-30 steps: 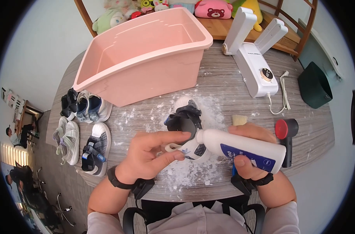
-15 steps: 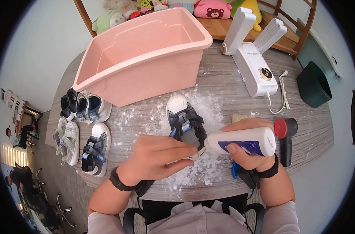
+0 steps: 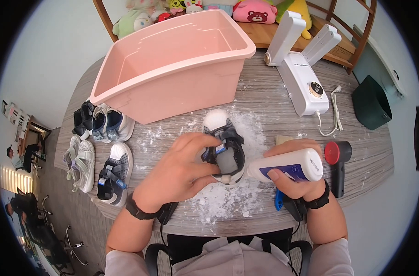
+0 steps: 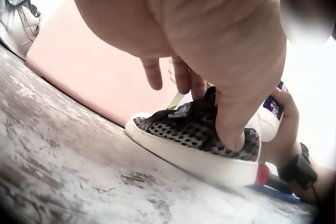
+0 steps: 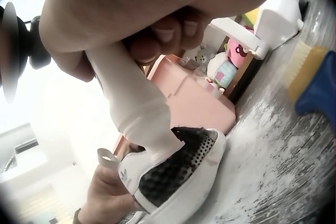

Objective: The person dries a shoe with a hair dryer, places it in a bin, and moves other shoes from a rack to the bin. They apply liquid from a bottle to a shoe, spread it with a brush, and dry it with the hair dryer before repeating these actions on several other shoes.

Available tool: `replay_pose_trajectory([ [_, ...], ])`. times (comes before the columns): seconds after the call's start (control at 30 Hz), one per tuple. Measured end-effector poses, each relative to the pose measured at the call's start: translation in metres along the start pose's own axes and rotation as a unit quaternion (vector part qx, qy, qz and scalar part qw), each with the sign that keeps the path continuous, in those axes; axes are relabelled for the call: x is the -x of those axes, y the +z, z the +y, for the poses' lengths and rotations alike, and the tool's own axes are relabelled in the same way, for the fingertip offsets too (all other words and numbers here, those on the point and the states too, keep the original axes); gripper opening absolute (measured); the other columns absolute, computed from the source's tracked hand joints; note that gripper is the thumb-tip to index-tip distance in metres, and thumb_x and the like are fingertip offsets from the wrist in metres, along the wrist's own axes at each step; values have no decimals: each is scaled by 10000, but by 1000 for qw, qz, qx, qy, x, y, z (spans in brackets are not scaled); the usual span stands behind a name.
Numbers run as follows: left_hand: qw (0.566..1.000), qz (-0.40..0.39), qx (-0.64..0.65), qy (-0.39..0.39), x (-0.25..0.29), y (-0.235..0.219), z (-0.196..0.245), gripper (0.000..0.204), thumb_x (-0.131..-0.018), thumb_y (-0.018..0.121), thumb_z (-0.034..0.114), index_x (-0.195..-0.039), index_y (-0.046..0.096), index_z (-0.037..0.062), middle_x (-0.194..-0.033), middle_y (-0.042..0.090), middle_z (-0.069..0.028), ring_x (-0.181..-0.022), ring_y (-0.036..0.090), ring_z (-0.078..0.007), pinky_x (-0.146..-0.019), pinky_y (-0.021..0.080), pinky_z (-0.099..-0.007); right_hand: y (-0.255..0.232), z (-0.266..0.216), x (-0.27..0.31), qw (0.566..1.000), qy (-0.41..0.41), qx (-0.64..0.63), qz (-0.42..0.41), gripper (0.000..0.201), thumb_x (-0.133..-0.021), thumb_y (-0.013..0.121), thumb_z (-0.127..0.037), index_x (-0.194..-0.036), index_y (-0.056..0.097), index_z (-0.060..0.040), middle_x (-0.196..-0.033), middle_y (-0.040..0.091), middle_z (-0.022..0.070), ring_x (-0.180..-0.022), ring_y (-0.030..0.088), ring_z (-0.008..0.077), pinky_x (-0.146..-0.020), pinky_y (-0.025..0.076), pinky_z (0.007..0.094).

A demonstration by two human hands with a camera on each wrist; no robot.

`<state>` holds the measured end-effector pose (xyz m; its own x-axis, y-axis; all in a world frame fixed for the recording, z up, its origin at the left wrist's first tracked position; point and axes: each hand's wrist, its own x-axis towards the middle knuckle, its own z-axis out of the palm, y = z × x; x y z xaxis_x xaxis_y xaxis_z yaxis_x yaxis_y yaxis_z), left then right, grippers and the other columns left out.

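A small dark mesh shoe with a white toe and sole sits on the powder-strewn table, toe pointing away. My left hand grips it from the left side; in the left wrist view the thumb presses the mesh near the heel while the fingers reach over the top. My right hand holds a white bottle with a blue label, tipped so its nozzle points at the shoe's heel. In the right wrist view the bottle's nozzle overlaps the shoe's opening.
A pink tub stands behind the shoe. More shoes lie at left. At right are a blue-handled brush, a black-and-red handheld tool, a white device with two arms, its cord and a dark green bin.
The shoe has come down from a tilted pose to lie flat. My left hand has shifted from the heel tab to the shoe's side. The bottle's base has swung slightly left and away.
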<state>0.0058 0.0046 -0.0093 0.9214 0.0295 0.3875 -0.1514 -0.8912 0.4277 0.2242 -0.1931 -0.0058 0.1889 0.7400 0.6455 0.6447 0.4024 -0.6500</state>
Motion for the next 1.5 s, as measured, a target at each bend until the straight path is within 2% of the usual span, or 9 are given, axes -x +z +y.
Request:
replay_pose_trajectory([
  [0.2,998,63,24,-6,9,-4,11,231,-688,930,206,-813,766,102,-919,647,-31,-782,633,-209,-638,500,-354,2,1,7,999,29,3,18,268,-738,812,-115,-964,765,22,-811,761,133,-631,724,219,-600,570,288],
  [0.3,988,141,54,34,1,9,8,287,-667,979,229,-763,758,73,-752,645,-23,-572,604,-172,-499,443,-294,3,-9,8,980,150,-103,75,269,-753,806,-134,-972,772,19,-806,761,138,-629,721,217,-603,572,291],
  [0.6,985,104,114,-77,4,11,18,262,-717,961,168,-733,727,50,-639,639,-43,-464,546,-122,-441,382,-278,1,-2,6,998,-46,32,25,370,-784,814,-293,-1014,782,-5,-804,766,123,-593,711,224,-544,532,295],
  [0.7,974,99,168,-119,3,0,22,266,-719,961,150,-738,723,32,-607,614,-28,-470,508,-78,-452,340,-247,5,-10,10,998,-11,50,20,466,-879,745,-456,-1052,753,-24,-778,759,119,-623,716,220,-585,540,319],
  [0.87,937,35,280,-206,7,-7,20,208,-797,920,148,-898,787,23,-557,590,13,-480,457,-14,-466,321,-220,7,-13,6,997,-69,9,11,430,-729,882,-244,-1081,781,-17,-794,768,104,-554,659,184,-525,491,274],
  [1.2,855,103,427,-275,12,-1,17,214,-850,838,-15,-1048,765,-49,-821,745,-20,-563,469,18,-490,336,-195,0,-10,3,995,-54,71,41,328,-745,807,-185,-991,777,30,-756,748,126,-581,711,230,-534,543,301],
  [1.3,838,111,441,-303,6,-3,22,192,-863,828,-16,-1044,773,-52,-732,696,23,-553,441,20,-493,318,-190,6,-10,5,994,2,74,82,328,-753,815,-176,-1004,773,31,-785,756,135,-590,717,231,-540,551,303],
  [1.43,884,128,337,-298,7,3,24,178,-875,824,-2,-1042,782,-48,-639,612,65,-548,413,20,-493,299,-191,6,-16,8,994,65,57,74,420,-833,764,-315,-1073,749,29,-876,762,149,-739,732,232,-705,568,319],
  [1.5,874,192,350,-276,7,14,24,171,-882,824,15,-1039,790,-43,-583,530,93,-548,394,17,-492,285,-197,4,-13,5,996,16,60,59,371,-784,799,-248,-1038,762,21,-820,757,138,-659,723,235,-618,558,308],
])
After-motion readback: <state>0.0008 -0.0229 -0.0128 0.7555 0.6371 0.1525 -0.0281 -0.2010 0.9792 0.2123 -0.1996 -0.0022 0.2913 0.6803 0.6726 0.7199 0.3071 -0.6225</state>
